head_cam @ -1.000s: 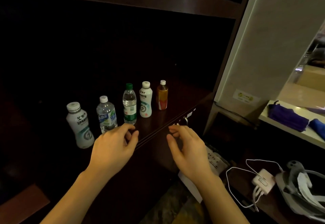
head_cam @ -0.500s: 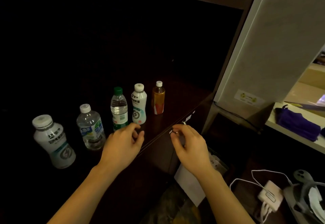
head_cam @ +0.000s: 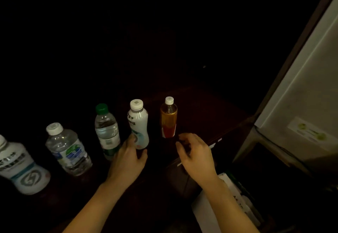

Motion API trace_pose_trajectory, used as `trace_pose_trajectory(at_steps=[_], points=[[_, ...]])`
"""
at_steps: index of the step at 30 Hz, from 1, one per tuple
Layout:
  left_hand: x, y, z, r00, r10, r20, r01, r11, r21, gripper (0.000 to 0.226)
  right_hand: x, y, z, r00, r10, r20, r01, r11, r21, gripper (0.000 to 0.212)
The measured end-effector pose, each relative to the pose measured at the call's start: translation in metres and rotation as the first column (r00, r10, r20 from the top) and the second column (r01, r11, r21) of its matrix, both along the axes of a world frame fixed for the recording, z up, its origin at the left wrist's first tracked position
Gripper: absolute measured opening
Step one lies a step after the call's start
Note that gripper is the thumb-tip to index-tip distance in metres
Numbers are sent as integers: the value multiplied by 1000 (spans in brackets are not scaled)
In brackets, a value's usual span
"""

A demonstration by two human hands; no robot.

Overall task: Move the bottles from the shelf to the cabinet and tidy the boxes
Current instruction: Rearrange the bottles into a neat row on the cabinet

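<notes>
The white bottle (head_cam: 138, 121) stands fourth of five on the shelf (head_cam: 201, 115), its foot partly hidden by the left hand (head_cam: 128, 157), index and thumb spread either side; whether they press it I cannot tell. The right hand (head_cam: 197, 156), loosely curled and empty, hovers before the tea bottle (head_cam: 168, 119) at the shelf's front edge. The leftmost bottle (head_cam: 22, 168) is cut off; bare board lies rightward.
</notes>
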State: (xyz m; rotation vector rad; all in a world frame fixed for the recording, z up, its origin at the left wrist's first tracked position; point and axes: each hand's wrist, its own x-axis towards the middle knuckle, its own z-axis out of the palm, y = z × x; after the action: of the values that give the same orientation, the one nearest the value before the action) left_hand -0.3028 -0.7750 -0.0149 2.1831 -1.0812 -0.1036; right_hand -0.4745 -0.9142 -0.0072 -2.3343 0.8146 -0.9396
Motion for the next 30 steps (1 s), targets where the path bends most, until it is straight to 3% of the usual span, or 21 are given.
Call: trace_pose_trajectory(at_steps=[8,15,20,30], points=[[8,-29,-25,982,170,-77,-174,984,-41,87,26,-61,-32,995,96,-32,-94,994,62,32],[30,-48,-39,934,117,-336,-202,952,-230,92,60,-88,-52,996,82,-32,-72,966,250,88],[44,-55,-54,897,112,-428,-220,952,-212,85,82,-96,-57,995,97,-14,-85,928,364,108],[44,-63,-61,896,215,-388,-319,920,-228,74,104,-97,-69,997,47,53,-62,944,324,96]])
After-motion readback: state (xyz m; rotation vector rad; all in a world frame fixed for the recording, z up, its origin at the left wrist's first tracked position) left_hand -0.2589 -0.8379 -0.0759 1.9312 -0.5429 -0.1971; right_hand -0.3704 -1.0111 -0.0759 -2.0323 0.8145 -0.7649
